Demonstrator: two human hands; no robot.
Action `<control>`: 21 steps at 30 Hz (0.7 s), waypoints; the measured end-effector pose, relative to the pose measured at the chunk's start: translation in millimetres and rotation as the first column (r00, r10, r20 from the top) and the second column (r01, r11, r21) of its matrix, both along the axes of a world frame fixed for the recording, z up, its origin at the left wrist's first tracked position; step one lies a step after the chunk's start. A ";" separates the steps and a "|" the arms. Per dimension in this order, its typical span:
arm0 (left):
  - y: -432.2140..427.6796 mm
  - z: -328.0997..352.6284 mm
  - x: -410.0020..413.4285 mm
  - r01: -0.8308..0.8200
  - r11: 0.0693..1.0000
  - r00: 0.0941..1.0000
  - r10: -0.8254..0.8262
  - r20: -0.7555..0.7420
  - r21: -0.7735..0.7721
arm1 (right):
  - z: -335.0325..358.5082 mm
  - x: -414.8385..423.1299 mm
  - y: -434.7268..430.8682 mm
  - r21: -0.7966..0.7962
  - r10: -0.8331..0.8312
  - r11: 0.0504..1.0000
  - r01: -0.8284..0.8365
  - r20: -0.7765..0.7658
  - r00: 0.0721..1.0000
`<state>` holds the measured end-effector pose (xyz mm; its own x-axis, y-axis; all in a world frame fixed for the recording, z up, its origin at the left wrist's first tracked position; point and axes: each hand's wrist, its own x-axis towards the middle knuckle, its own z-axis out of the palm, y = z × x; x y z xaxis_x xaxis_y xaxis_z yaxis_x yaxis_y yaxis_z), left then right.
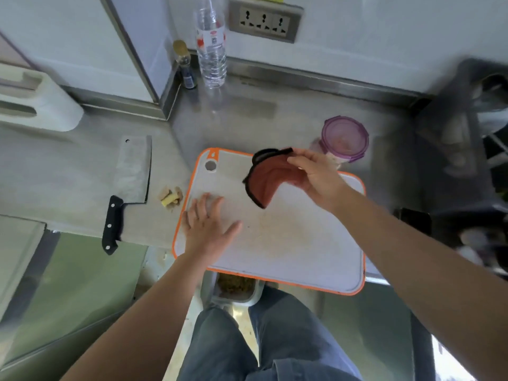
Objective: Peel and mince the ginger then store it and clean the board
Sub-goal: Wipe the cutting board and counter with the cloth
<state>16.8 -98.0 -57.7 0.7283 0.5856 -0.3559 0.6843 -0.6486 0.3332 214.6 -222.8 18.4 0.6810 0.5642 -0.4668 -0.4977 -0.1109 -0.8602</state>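
Both working: left hand (209,226) flat on board (288,251); right hand (316,174) pinches red cloth (269,180); bottle label (210,37) illegible.

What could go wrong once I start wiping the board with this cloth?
1. The cutting board hangs past the counter's near edge. Only the left hand, flat on it, steadies it, so hard wiping with the cloth held in the right hand might shift or tip it.
2. The cleaver has its handle jutting over the counter edge; a bump could drop it.
3. The purple-lidded container stands just behind the board, where a sweep could knock it.
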 end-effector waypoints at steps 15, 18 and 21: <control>-40.5 58.8 5.8 0.026 0.410 0.906 0.376 0.194 -0.912 | 16.0 -94.7 -54.1 -0.216 -0.138 0.972 0.094 -0.201 0.970; -46.2 60.3 6.1 0.030 0.468 0.910 0.352 0.218 -0.883 | 10.1 -115.4 -64.6 -0.322 0.054 0.934 -0.156 -0.304 0.951; -44.8 50.5 6.7 -0.016 0.597 0.913 0.336 0.231 -0.802 | 5.9 -118.3 -64.8 -0.269 -0.114 0.961 0.058 -0.197 0.974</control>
